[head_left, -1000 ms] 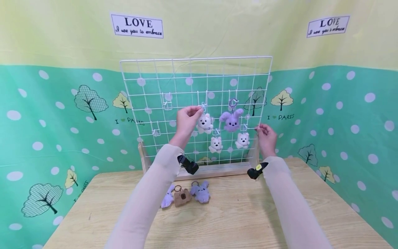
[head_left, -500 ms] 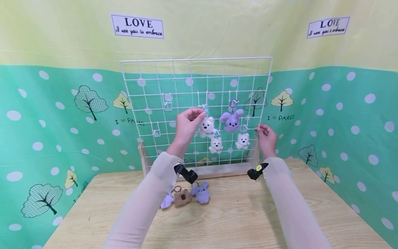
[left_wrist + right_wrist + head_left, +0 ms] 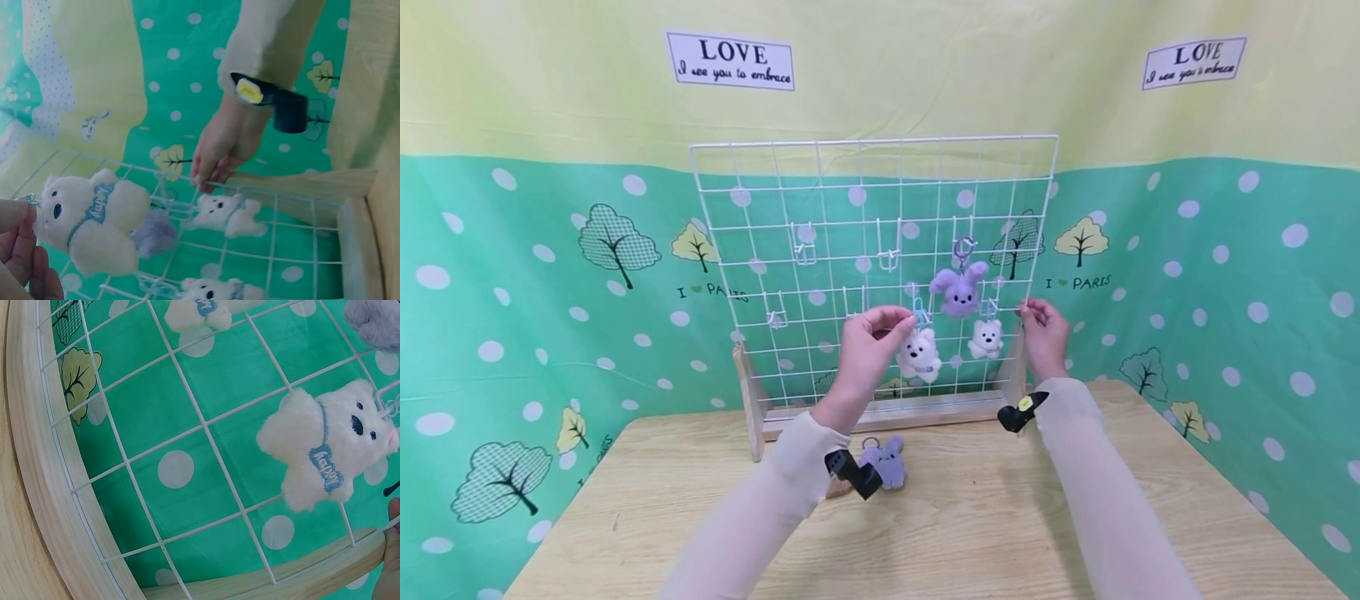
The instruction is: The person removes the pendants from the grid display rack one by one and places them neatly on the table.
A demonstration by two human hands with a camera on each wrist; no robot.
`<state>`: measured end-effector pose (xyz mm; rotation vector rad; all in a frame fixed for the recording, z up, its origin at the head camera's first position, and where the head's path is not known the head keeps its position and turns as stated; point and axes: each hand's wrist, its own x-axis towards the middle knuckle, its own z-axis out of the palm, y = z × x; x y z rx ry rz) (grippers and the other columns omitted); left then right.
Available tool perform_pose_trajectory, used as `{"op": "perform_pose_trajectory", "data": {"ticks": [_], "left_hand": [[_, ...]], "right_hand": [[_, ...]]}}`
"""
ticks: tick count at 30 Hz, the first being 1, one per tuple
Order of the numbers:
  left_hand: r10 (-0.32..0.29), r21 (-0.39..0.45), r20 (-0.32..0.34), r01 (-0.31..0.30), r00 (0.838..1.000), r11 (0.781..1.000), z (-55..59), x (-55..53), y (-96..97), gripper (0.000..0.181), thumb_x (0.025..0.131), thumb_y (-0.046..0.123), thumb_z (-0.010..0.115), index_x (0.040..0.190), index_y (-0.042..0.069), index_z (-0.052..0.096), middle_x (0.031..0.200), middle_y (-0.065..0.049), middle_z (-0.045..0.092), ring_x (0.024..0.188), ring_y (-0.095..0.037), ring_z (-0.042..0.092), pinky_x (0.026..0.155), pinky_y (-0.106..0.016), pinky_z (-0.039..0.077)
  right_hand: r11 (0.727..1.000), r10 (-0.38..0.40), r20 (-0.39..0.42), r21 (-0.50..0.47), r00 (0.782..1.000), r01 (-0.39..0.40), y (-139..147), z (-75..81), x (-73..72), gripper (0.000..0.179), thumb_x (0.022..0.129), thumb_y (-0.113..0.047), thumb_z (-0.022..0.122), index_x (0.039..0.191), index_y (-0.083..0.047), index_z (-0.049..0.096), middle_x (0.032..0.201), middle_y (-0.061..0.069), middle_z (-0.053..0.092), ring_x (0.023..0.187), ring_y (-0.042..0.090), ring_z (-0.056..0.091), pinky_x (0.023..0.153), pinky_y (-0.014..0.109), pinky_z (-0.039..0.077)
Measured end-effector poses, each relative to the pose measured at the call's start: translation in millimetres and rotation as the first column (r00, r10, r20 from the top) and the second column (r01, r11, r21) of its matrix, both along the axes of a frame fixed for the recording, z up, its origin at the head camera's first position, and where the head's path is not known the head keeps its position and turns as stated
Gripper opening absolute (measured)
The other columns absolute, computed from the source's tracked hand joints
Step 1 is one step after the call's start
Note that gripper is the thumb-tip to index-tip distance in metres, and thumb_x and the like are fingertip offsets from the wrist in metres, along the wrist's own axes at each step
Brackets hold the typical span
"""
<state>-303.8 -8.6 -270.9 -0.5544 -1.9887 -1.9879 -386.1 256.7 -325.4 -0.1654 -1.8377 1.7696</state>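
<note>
My left hand point(image 3: 868, 346) pinches the blue clasp of a white plush dog keychain point(image 3: 919, 357), held in front of the grid's lower middle. In the left wrist view, blue lettering shows on that dog's point(image 3: 94, 215) chest band. A second white dog point(image 3: 219, 290) hangs behind it, hidden in the head view. My right hand point(image 3: 1045, 333) grips the right edge of the white wire grid point(image 3: 857, 182). Close to it hangs another white dog point(image 3: 986, 339), also large in the right wrist view. A purple plush rabbit keychain point(image 3: 959, 292) hangs above, between the hands.
Bare white hooks point(image 3: 805, 254) sit on the grid's left side, and another hook point(image 3: 889, 260) at upper middle. A wooden stand point(image 3: 887, 414) bears the grid. On the table point(image 3: 970, 533) lies a grey-purple plush keychain point(image 3: 889, 467); a brown one is mostly hidden by my left wrist.
My left hand has taken the white dog keychain off the upper middle hook and moved it down and to the right. The right hand has stayed at the grid's edge.
</note>
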Motion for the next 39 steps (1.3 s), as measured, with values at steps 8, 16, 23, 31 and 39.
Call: {"op": "perform_pose_trajectory", "data": {"ticks": [8,16,23,31,39], "left_hand": [[-0.014,-0.002,0.047,0.014,0.999,1.000,-32.6,9.3,8.1,0.016,0.087,0.015,0.068,0.097,0.002,0.068,0.092,-0.006,0.068,0.077,-0.012,0.057,0.068,-0.021,0.048],[-0.041,0.002,0.137,0.041,0.990,0.999,-72.0,16.2,11.6,0.016,0.087,0.014,0.068,0.096,0.001,0.068,0.090,-0.004,0.068,0.077,-0.011,0.057,0.069,-0.020,0.047],[-0.040,-0.031,0.172,0.046,0.984,0.998,-103.4,21.2,13.4,0.018,0.086,0.016,0.069,0.096,0.001,0.068,0.091,-0.006,0.067,0.075,-0.010,0.055,0.065,-0.018,0.046],[-0.029,-0.096,0.197,0.048,0.980,0.994,-132.9,28.6,12.8,0.017,0.085,0.016,0.069,0.095,0.002,0.069,0.088,-0.005,0.067,0.076,-0.008,0.055,0.067,-0.018,0.047],[-0.047,-0.140,0.211,0.078,0.976,0.987,-131.0,51.9,9.9,0.013,0.085,0.003,0.065,0.094,-0.007,0.066,0.086,-0.015,0.066,0.076,-0.011,0.053,0.067,-0.017,0.044]], "right_hand": [[1.000,-0.011,0.010,-0.016,1.000,0.011,1,2.5,-2.9,0.035,0.095,-0.022,0.056,0.124,-0.003,0.055,0.121,0.009,0.061,0.110,0.014,0.057,0.097,0.026,0.044],[1.000,-0.007,0.000,-0.026,1.000,0.007,0,1.9,-2.9,0.034,0.095,-0.020,0.056,0.124,-0.002,0.055,0.120,0.010,0.061,0.107,0.013,0.058,0.097,0.026,0.044],[1.000,0.003,-0.003,-0.031,1.000,-0.003,-1,1.5,-1.2,0.034,0.095,-0.019,0.056,0.124,-0.002,0.054,0.121,0.010,0.061,0.109,0.014,0.058,0.097,0.026,0.044],[1.000,0.007,-0.003,-0.023,1.000,-0.007,-2,3.2,2.1,0.032,0.096,-0.018,0.055,0.124,-0.003,0.055,0.122,0.010,0.060,0.110,0.014,0.057,0.097,0.026,0.044],[0.999,0.009,-0.010,-0.039,1.000,-0.010,0,2.4,0.5,0.034,0.095,-0.018,0.055,0.124,-0.001,0.054,0.122,0.011,0.060,0.108,0.013,0.057,0.098,0.027,0.044]]}}
